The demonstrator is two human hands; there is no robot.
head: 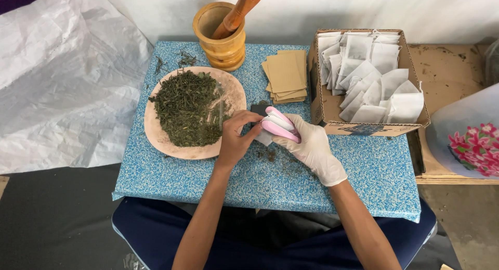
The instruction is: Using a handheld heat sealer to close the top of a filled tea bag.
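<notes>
The right hand (312, 145) (gloved) clamps a pink sealer (279, 125) on a small bag (264, 138); the left hand (236, 137) pinches that bag.

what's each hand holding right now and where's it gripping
Right hand, gloved, grips a pink-and-white sealer around its body. Left hand pinches a small white bag's edge.
</notes>
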